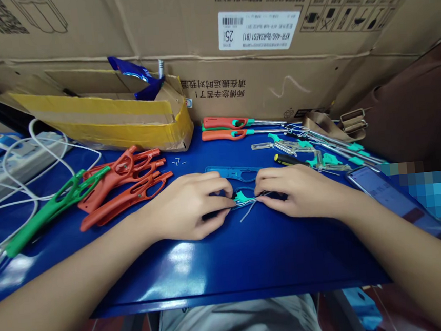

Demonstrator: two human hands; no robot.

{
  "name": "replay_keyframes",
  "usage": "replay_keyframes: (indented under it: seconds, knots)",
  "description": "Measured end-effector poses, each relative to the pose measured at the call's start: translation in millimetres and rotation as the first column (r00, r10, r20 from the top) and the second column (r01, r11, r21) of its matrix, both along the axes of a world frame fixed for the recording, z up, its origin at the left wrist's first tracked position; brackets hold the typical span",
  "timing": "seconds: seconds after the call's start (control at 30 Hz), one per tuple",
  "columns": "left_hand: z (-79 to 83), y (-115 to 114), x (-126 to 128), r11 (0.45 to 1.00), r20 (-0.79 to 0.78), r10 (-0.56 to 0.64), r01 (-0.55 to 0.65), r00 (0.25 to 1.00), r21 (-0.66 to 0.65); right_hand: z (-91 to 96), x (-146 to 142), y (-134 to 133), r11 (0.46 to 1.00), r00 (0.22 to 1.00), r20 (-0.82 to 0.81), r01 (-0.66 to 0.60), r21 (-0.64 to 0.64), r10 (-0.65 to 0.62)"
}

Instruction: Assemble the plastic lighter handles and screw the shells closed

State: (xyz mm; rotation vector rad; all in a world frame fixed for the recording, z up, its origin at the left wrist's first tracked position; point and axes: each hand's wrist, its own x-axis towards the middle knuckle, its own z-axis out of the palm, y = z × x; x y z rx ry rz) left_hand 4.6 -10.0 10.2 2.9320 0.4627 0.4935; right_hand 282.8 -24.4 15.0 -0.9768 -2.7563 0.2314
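At the middle of the table, my left hand (196, 204) pinches one end of a blue lighter casing half, mostly hidden by my fingers. A teal trigger (242, 197) and thin wires (245, 203) show between my hands. My right hand (296, 192) has its fingertips closed on the wires at the other end of this casing. Just beyond my fingers lies another blue lighter casing half (225, 173), its inside facing up. Behind it are two orange long-nosed lighters (223, 134) with metal tubes.
Orange casing halves (126, 194) and a green casing (51, 216) lie left, near a white power strip (16, 168). Clear tanks (299, 145), metal tubes (342, 142), a screwdriver (287, 158) and a phone (397, 199) lie right. A yellow-taped box (123, 117) stands behind.
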Motion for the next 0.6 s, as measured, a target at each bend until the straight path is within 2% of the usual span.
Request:
replay_keyframes:
  seconds: [0.17,0.33,0.47,0.6]
  knots:
    - [1.1,-3.1,1.2,0.999,-0.106,0.023,-0.027,0.994,-0.034,-1.1,1.3,0.3,1.000,1.000,0.003,0.000,-0.015,0.000]
    - [0.4,-1.3,2.0,1.000,-0.163,0.019,-0.016,0.986,0.020,-2.3,-1.7,0.0,0.999,0.999,0.002,0.032,-0.015,-0.032]
    - [-1.8,0.8,1.8,0.994,-0.146,0.007,0.009,0.989,0.106,-5.8,-7.2,-1.1,0.997,0.996,-0.014,0.083,-0.001,-0.083]
    - [-5.9,4.2,-0.3,0.984,-0.072,-0.017,0.029,0.997,0.178,-9.1,-10.2,-0.6,0.996,0.995,-0.046,0.083,-0.021,-0.084]
